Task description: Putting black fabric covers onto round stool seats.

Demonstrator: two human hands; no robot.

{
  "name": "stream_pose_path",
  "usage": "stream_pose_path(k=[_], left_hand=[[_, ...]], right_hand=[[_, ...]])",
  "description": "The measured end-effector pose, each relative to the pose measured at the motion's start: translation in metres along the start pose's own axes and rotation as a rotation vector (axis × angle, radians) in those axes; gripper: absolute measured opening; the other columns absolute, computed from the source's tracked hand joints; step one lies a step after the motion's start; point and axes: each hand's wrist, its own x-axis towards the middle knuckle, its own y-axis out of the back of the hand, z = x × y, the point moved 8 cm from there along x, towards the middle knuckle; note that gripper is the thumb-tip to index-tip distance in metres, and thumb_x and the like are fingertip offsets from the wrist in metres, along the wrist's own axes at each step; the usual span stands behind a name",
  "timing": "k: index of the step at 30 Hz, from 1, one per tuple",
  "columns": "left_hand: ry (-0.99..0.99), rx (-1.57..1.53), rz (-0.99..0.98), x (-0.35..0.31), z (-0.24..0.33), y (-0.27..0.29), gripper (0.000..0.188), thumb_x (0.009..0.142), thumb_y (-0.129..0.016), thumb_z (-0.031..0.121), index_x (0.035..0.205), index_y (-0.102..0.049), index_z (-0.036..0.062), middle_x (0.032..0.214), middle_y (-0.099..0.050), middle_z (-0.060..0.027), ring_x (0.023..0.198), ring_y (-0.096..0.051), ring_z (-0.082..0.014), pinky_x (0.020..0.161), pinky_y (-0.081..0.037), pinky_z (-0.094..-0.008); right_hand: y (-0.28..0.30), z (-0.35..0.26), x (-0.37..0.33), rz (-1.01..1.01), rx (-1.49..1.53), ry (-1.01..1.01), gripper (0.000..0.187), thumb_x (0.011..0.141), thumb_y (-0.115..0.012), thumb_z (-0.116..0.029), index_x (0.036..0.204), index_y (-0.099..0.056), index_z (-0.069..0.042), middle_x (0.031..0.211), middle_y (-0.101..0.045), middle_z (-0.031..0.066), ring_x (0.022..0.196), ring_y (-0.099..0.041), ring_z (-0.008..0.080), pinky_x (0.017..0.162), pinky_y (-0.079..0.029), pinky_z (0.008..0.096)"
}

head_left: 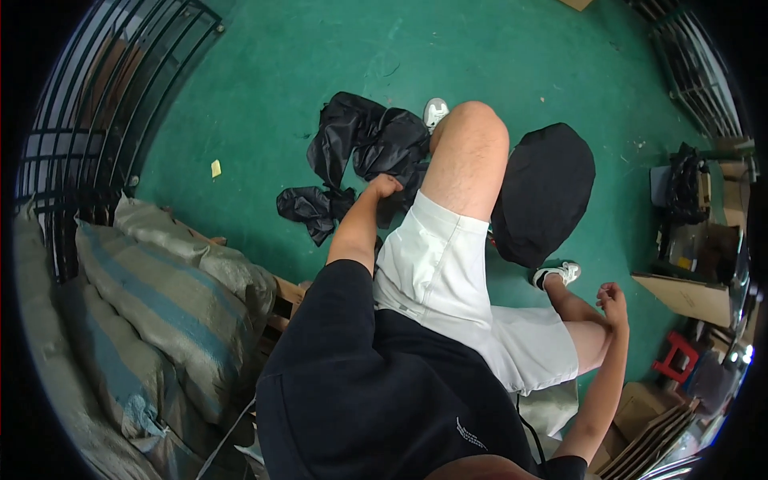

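Observation:
My left hand (387,186) is closed at the near edge of a crumpled heap of shiny black fabric (392,144) on the floor, gripping a fold of it. A smaller crumpled black piece (307,210) lies to the left of that hand. Between my legs is a large rounded black fabric item (547,192), smooth and full in shape; its underside is hidden. My right hand (612,302) hovers by my right knee, the forearm against the leg. Its fingers are curled in, and nothing shows in them.
Stuffed woven sacks (168,296) with blue stripes are piled at the left. Metal mesh racks (120,96) stand at the far left. Cardboard (680,299), a red plastic stool (677,358) and flattened boxes (652,428) crowd the right. A yellow scrap (216,168) lies on the green floor.

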Motion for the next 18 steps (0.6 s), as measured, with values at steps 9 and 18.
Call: stream_pose_path(k=[9, 18], left_hand=[[-0.160, 0.124, 0.581, -0.056, 0.001, -0.011, 0.024, 0.068, -0.081, 0.022, 0.073, -0.064, 0.0048, 0.080, -0.069, -0.0103, 0.082, -0.067, -0.0241, 0.076, -0.051, -0.0377], [-0.489, -0.342, 0.596, -0.158, 0.183, 0.122, 0.044, 0.080, -0.077, 0.022, 0.060, -0.039, 0.0127, 0.058, -0.038, 0.0073, 0.056, -0.033, -0.0047, 0.050, -0.028, -0.0260]], right_hand=[[-0.002, -0.006, -0.009, -0.015, 0.107, -0.051, 0.021, 0.091, -0.058, -0.015, 0.108, -0.056, -0.004, 0.085, -0.061, 0.0025, 0.070, -0.058, 0.0114, 0.059, -0.043, 0.0244], [-0.011, -0.007, 0.048, -0.114, 0.106, 0.068, 0.022, 0.090, -0.057, -0.012, 0.109, -0.056, -0.003, 0.085, -0.061, 0.0040, 0.068, -0.058, 0.0111, 0.058, -0.044, 0.0239]])
